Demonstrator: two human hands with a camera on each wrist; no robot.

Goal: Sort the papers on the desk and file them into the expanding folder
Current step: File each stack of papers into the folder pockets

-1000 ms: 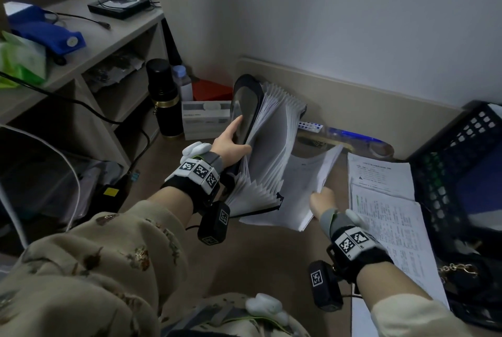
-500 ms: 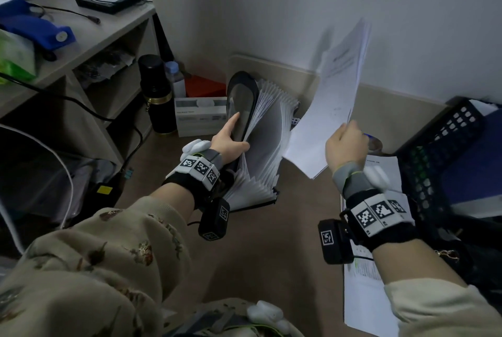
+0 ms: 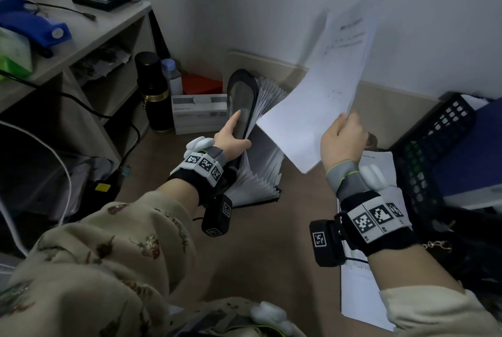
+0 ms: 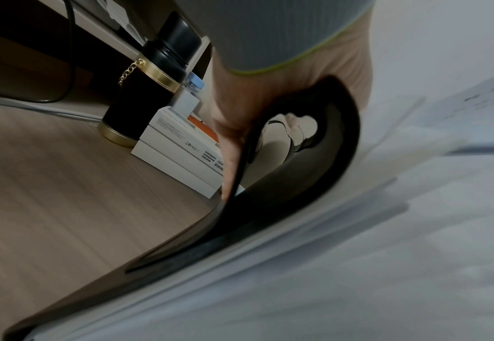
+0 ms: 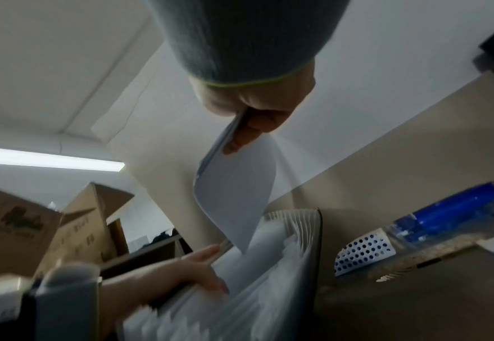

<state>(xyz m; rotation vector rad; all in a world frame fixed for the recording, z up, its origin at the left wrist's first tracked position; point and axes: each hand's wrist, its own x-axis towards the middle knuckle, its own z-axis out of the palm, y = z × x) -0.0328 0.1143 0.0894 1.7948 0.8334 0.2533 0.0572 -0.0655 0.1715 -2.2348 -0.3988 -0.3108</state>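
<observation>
The black expanding folder [image 3: 243, 97] stands on the brown desk with its white pockets [image 3: 260, 170] fanned wide. My left hand [image 3: 233, 137] grips its black front cover [image 4: 312, 166], index finger laid up the cover and thumb on the pocket side. My right hand [image 3: 343, 141] pinches the lower edge of a thin stack of white papers [image 3: 326, 86] and holds it upright in the air, above and right of the pockets. In the right wrist view the papers [image 5: 233, 196] hang with a corner just over the fanned pockets [image 5: 292, 230]. More printed sheets [image 3: 377, 162] lie flat under my right forearm.
A black flask with gold bands [image 3: 154, 92], a small bottle [image 3: 172, 75] and a white box [image 3: 199, 112] stand left of the folder beside a shelf unit [image 3: 81, 45]. A black mesh basket [image 3: 440, 146] with a blue item sits at the right. The wall is close behind.
My right hand lifted the stack of papers off the desk and raised it upright beside the folder. My left hand kept hold of the folder's cover.
</observation>
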